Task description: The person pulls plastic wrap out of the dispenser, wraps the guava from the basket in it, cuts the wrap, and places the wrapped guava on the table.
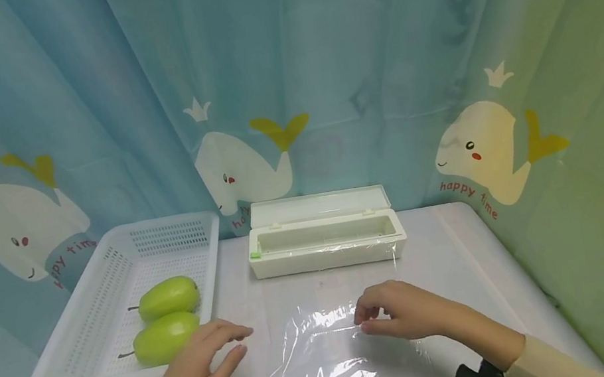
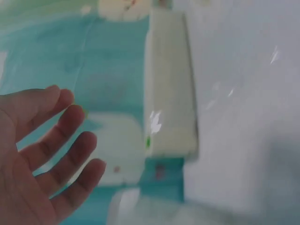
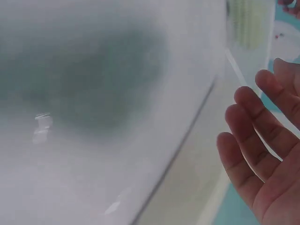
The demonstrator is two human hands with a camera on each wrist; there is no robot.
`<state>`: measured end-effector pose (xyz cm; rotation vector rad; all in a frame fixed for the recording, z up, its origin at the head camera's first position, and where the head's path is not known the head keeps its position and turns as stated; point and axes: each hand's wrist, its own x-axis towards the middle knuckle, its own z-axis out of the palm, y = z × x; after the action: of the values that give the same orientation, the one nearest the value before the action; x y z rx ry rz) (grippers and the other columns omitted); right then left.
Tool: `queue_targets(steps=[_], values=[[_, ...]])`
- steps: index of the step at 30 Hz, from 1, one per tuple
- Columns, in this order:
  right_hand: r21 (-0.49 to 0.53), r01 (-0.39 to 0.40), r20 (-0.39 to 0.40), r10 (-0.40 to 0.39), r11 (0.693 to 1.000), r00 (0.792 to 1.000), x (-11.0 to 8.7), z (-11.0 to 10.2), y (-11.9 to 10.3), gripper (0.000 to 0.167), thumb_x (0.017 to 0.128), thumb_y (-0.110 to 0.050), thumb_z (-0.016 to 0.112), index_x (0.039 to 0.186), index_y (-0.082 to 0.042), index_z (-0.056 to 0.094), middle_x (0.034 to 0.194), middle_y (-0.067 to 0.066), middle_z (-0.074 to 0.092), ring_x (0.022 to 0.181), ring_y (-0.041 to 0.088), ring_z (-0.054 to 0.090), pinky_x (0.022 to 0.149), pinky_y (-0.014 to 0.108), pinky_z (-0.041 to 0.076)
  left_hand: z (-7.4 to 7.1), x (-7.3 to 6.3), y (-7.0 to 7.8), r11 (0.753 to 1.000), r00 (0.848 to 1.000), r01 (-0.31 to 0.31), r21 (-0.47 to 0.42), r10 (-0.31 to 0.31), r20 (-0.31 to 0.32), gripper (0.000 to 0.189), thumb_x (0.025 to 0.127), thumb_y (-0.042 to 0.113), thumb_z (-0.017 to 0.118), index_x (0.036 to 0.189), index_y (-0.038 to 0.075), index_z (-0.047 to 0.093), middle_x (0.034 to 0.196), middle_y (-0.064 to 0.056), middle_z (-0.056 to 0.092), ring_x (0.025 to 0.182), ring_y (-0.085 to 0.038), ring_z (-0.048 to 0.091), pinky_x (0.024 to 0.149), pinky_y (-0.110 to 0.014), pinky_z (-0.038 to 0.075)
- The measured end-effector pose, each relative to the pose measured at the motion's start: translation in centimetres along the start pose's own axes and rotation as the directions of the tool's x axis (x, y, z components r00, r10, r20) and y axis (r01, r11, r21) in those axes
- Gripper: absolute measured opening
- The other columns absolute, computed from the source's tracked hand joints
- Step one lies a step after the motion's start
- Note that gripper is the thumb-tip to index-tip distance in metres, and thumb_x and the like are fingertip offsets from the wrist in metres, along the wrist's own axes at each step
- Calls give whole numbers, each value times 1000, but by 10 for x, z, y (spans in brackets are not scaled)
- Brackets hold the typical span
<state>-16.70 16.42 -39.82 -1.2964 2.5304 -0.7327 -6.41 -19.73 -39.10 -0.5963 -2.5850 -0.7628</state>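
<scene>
A sheet of clear plastic film lies on the white table, its surface catching bright reflections. Over its right part is my right hand, fingers loosely bent and holding nothing in the right wrist view. My left hand hovers beside the basket's near right corner, thumb and fingers apart with nothing between them. Behind the film stands a white cling film box, its lid raised at the back. Two green pear-shaped fruits with stems lie in the white basket.
A curtain printed with whales hangs close behind the table and along its sides. The basket takes up the table's left side. A small green tab marks the box's left front edge.
</scene>
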Motion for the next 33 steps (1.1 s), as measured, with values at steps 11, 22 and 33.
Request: queue_targets(steps=[11, 22, 33], values=[[-87, 152, 15, -151, 985, 988, 80, 7, -52, 34, 98, -31, 64, 130, -21, 64, 124, -10, 67, 113, 7, 62, 98, 25, 49, -48, -23, -66, 972, 969, 221, 83, -209, -131, 27, 88, 15, 75, 114, 13, 68, 117, -9, 64, 114, -34, 55, 95, -51, 41], [-181, 218, -87, -236, 959, 968, 148, 38, -86, 37, 98, -36, 63, 132, -23, 61, 131, -10, 63, 125, 5, 55, 105, 22, 43, -58, -30, -106, 945, 948, 315, 93, -318, 17, 42, 89, 24, 76, 124, 4, 63, 125, -23, 61, 117, -46, 53, 90, -64, 44], [-362, 166, -99, -214, 917, 972, 205, 72, -130, 34, 94, -36, 67, 126, -28, 65, 128, -11, 62, 113, 5, 57, 90, 16, 48, -64, -19, -125, 926, 899, 366, 94, -377, 223, 59, 85, 35, 78, 129, 0, 60, 129, -29, 60, 108, -50, 59, 85, -64, 50]])
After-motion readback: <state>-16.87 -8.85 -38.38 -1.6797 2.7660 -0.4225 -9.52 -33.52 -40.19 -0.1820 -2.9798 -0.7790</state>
